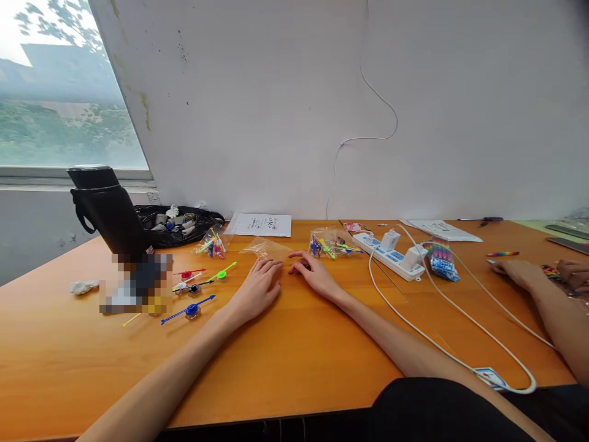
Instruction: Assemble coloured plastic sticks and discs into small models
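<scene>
Currently, your left hand (256,290) lies flat, fingers spread loosely, fingertips on the near edge of an empty clear bag (267,247) on the orange table (294,362). Your right hand (313,273) rests just beside it, fingers loosely curled, holding nothing. To the left: blue spinner (191,310), green spinner (223,273). Behind: filled bag (329,244), power strip (391,252).
</scene>
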Demonstrator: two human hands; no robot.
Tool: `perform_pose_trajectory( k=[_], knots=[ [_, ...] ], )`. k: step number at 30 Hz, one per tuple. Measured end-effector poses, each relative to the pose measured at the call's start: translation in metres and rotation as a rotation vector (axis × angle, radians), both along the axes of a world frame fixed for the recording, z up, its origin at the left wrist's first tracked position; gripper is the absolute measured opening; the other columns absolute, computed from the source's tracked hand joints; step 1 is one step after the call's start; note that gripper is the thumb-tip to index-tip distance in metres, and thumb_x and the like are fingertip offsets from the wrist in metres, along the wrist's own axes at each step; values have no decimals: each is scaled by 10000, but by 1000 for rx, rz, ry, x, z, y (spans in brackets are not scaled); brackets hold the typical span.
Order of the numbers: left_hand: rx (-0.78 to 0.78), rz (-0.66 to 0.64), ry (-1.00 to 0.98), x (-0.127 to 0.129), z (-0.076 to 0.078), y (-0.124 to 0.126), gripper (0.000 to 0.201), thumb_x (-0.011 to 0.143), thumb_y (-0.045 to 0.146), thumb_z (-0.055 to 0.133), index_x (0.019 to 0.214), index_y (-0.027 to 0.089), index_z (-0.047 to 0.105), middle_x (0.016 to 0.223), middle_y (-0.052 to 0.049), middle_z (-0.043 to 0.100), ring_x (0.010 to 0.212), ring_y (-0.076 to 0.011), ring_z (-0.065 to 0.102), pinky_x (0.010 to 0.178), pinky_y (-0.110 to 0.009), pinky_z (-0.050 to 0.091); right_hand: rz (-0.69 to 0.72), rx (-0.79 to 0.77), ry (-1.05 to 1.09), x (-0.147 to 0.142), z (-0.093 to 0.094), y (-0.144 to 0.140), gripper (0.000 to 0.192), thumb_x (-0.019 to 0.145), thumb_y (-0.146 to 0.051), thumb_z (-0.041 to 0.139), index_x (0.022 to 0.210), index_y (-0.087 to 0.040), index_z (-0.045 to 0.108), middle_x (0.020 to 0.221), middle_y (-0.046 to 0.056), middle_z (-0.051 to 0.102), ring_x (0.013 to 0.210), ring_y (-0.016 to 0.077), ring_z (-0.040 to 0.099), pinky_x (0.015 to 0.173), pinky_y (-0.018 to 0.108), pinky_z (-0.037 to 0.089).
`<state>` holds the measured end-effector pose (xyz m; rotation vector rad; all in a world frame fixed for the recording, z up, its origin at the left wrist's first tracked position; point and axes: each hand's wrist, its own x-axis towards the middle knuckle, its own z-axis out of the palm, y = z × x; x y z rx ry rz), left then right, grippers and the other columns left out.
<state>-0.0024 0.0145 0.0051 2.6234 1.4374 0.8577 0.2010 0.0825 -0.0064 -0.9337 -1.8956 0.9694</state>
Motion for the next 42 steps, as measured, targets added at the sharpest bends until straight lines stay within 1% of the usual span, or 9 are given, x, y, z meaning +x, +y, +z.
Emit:
perform_pose_trajectory(
  k=[7,12,17,21,24,27,33,38,42],
  knots=[
    [-9,-132,-35,8,7,-9,555,926,180,455,1475,255,422,1500,-28,482,1431,-234,323,1226,-465,283,-34,-41,132,6,-1,6,310,940,-439,503,1121,-227,639,961,40,703,859,166,649,797,304,506],
    [-25,-174,0,8,7,-11,616,902,165,481,1499,289,394,1544,5,437,1437,-246,300,1221,-474,286,-41,5,90,9,2,3,352,944,-438,503,1221,-259,627,966,25,697,839,163,633,783,297,504],
    [-37,-219,-10,7,12,-13,580,865,139,526,1420,304,501,1516,-13,454,1405,-256,342,1210,-491,299,-102,52,30,10,1,5,314,923,-457,518,810,-194,647,800,28,682,741,177,621,720,300,491],
    [-16,-259,-61,9,21,-17,490,866,111,527,1289,344,604,1496,11,443,1397,-237,351,1204,-467,318,-225,125,47,13,2,8,203,857,-383,606,780,-196,617,746,15,664,708,177,619,709,299,486],
    [35,-212,-114,9,27,-19,536,872,133,549,1365,340,527,1504,-3,423,1408,-231,329,1211,-451,308,-232,149,125,14,4,7,139,824,-315,628,897,-197,631,876,32,692,787,181,652,756,303,510],
    [83,-142,-120,7,29,-18,661,855,170,590,1465,327,391,1552,-32,355,1451,-252,264,1222,-471,278,-151,70,204,13,6,4,188,837,-295,598,997,-201,628,979,50,696,818,180,677,781,317,540],
    [146,-15,-26,-2,25,-10,892,767,228,677,1537,300,232,1611,-80,255,1492,-319,192,1241,-560,139,13,24,199,6,11,-8,184,844,-308,613,996,-209,643,985,61,698,903,203,668,797,336,567],
    [175,39,19,-10,22,-3,930,733,210,686,1536,301,226,1585,-75,316,1476,-309,237,1245,-552,73,57,-6,237,5,15,-13,187,846,-335,630,976,-201,633,939,62,713,804,186,659,745,329,567],
    [165,95,3,-18,19,1,914,752,181,648,1543,305,207,1505,-70,423,1415,-292,328,1238,-548,100,38,21,256,7,17,-13,144,848,-315,625,939,-203,634,900,44,702,722,159,634,724,315,547]
  ],
)
